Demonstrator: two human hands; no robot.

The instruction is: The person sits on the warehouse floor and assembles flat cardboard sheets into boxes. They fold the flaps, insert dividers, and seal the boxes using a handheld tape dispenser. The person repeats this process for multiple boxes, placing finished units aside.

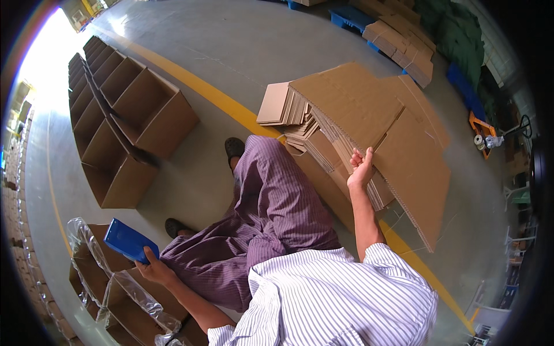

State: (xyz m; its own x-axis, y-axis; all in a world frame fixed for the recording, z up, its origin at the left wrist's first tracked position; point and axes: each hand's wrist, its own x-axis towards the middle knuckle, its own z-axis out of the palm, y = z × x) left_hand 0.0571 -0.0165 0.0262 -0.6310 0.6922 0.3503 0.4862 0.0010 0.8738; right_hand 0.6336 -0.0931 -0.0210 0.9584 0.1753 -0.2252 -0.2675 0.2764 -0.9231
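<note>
My left hand [151, 266] is closed around one end of a flat, blue rectangular object [131, 241], whose exact kind I cannot make out. It is held out at the left, above open cardboard boxes [124, 294] with clear plastic film [138, 293] hanging over their edges. On the other side, my right hand [362, 166] is closed at the edge of a large flattened cardboard box [369, 109], thumb over the top and fingers curled at the side. That sheet lies tilted over a stack of folded cardboard pieces [323, 150].
Two rows of open-topped cardboard boxes [167, 121] stand on the grey floor at the left. A yellow line [190, 82] crosses the floor. Farther right are bundled flat cartons [398, 46] on blue pallets [350, 20] and an orange pallet jack [480, 132].
</note>
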